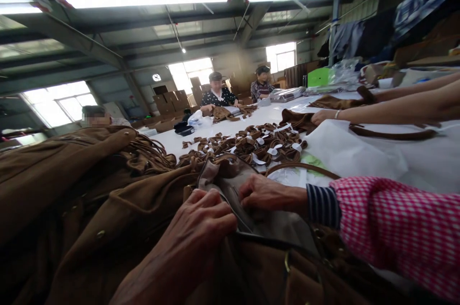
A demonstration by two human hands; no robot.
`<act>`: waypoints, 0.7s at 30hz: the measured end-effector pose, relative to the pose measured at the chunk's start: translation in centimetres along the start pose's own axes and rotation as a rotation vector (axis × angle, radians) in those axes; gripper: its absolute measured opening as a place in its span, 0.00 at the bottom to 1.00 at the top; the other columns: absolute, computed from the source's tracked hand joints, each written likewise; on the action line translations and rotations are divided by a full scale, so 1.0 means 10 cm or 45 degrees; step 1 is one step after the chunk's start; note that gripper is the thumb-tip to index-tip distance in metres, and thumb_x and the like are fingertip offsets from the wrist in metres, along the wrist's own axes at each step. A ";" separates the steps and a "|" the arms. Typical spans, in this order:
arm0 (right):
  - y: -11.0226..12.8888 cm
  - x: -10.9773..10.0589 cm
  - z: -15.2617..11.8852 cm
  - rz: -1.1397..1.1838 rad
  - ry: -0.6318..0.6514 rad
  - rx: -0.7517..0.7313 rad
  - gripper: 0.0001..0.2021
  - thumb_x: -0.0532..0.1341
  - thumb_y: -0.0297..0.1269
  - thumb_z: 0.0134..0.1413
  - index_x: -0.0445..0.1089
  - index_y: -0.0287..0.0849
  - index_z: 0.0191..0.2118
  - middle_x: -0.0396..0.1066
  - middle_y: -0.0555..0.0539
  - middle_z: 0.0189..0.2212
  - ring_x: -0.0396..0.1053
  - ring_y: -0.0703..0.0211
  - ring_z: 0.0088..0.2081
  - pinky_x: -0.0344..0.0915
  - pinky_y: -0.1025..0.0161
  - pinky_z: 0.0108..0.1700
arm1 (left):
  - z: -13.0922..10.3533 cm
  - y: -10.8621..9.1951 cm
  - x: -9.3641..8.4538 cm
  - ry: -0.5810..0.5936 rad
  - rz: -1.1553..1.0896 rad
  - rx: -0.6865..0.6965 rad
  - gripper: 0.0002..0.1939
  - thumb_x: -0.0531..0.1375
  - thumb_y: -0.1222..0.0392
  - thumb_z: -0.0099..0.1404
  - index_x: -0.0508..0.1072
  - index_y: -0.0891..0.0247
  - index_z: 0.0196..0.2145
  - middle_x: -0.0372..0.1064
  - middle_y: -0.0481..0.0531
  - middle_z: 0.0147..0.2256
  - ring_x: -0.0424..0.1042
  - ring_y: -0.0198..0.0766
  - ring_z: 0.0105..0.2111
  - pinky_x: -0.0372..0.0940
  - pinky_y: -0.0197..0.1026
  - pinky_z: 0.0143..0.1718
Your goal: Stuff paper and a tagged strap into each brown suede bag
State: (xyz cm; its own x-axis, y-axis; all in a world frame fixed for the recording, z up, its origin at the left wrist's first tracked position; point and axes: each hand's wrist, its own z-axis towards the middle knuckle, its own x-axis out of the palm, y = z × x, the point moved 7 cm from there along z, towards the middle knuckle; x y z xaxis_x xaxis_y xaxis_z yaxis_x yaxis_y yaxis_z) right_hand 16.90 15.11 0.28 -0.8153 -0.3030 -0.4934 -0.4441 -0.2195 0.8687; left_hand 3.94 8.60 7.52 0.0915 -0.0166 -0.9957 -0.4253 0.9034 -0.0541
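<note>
A brown bag point(266, 257) with a grey lining point(224, 175) lies open in front of me, its mouth edged by a zipper. My left hand point(204, 223) is closed around the near edge of that mouth, fingers curled over it. Inside the opening, my right hand point(264, 192) is closed against the grey lining; its fingertips are hidden, though they appear to grip the cloth. A pink checked sleeve point(391, 219) and a striped cuff cover the right arm. Brass-coloured metal fittings show on the bag's lower side.
More brown bags point(72, 171) are heaped at left. Bundled brown straps point(251, 142) with white paper bands cover the table's middle. At right, a co-worker's arms point(388, 104) reach over brown pieces beside white sheeting point(359, 152). Other people sit across the table near a green box point(319, 77).
</note>
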 end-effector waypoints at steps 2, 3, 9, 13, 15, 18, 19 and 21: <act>0.01 -0.02 0.04 -0.029 -0.117 0.009 0.07 0.62 0.24 0.41 0.67 0.38 0.17 0.58 0.57 0.14 0.54 0.70 0.21 0.47 0.71 0.20 | 0.01 0.01 0.03 0.010 0.006 -0.017 0.12 0.53 0.70 0.69 0.71 0.57 0.32 0.74 0.46 0.35 0.64 0.41 0.39 0.52 0.48 0.45; 0.00 -0.02 0.07 -0.005 -0.172 0.047 0.08 0.62 0.24 0.41 0.66 0.38 0.17 0.58 0.57 0.14 0.54 0.71 0.20 0.47 0.71 0.20 | 0.01 0.02 0.05 0.018 0.010 -0.022 0.12 0.54 0.70 0.68 0.71 0.57 0.32 0.74 0.45 0.35 0.64 0.41 0.39 0.52 0.48 0.44; -0.17 0.17 0.08 0.371 -0.030 0.273 0.04 0.59 0.29 0.43 0.66 0.41 0.22 0.62 0.56 0.13 0.64 0.65 0.16 0.52 0.71 0.16 | 0.02 0.04 0.11 0.096 -0.010 -0.015 0.11 0.54 0.69 0.69 0.71 0.57 0.31 0.74 0.45 0.36 0.64 0.41 0.37 0.51 0.48 0.42; -0.10 -0.02 -0.11 0.231 -0.013 0.085 0.05 0.58 0.30 0.48 0.71 0.39 0.26 0.65 0.54 0.17 0.64 0.66 0.20 0.55 0.70 0.21 | 0.01 0.03 0.07 0.099 -0.066 -0.058 0.06 0.58 0.61 0.71 0.71 0.56 0.33 0.73 0.44 0.38 0.65 0.40 0.41 0.53 0.45 0.47; -0.06 -0.16 -0.28 0.078 -0.107 -0.041 0.05 0.60 0.31 0.49 0.75 0.38 0.29 0.68 0.53 0.21 0.64 0.66 0.24 0.57 0.70 0.25 | 0.01 0.05 0.07 0.095 -0.098 -0.087 0.08 0.61 0.50 0.70 0.72 0.56 0.36 0.73 0.45 0.40 0.66 0.40 0.43 0.55 0.44 0.48; -0.06 -0.13 -0.52 -0.078 -0.030 -0.088 0.06 0.64 0.33 0.49 0.76 0.39 0.35 0.72 0.52 0.28 0.66 0.63 0.30 0.59 0.68 0.31 | 0.05 0.11 0.14 0.109 -0.095 -0.174 0.17 0.54 0.44 0.74 0.73 0.57 0.36 0.73 0.47 0.38 0.69 0.40 0.40 0.59 0.42 0.44; -0.07 -0.10 -0.57 -0.130 -0.001 -0.081 0.06 0.65 0.33 0.49 0.75 0.39 0.35 0.72 0.52 0.29 0.67 0.62 0.32 0.59 0.68 0.33 | 0.07 0.15 0.18 0.110 -0.072 -0.225 0.19 0.50 0.45 0.76 0.72 0.57 0.36 0.73 0.48 0.36 0.70 0.40 0.38 0.60 0.42 0.42; -0.09 -0.04 -0.61 -0.237 -0.003 -0.074 0.04 0.64 0.32 0.48 0.72 0.40 0.33 0.70 0.52 0.28 0.66 0.63 0.31 0.58 0.68 0.32 | 0.12 0.23 0.26 0.080 -0.010 -0.327 0.19 0.46 0.49 0.78 0.73 0.57 0.38 0.73 0.49 0.35 0.72 0.40 0.36 0.62 0.42 0.41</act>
State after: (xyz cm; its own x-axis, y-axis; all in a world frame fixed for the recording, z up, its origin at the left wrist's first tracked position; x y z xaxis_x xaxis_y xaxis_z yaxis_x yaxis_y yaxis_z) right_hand 19.86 9.79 -0.58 -0.7219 -0.2502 -0.6452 -0.5653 -0.3245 0.7584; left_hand 4.26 11.17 4.86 0.0433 -0.0572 -0.9974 -0.6401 0.7649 -0.0716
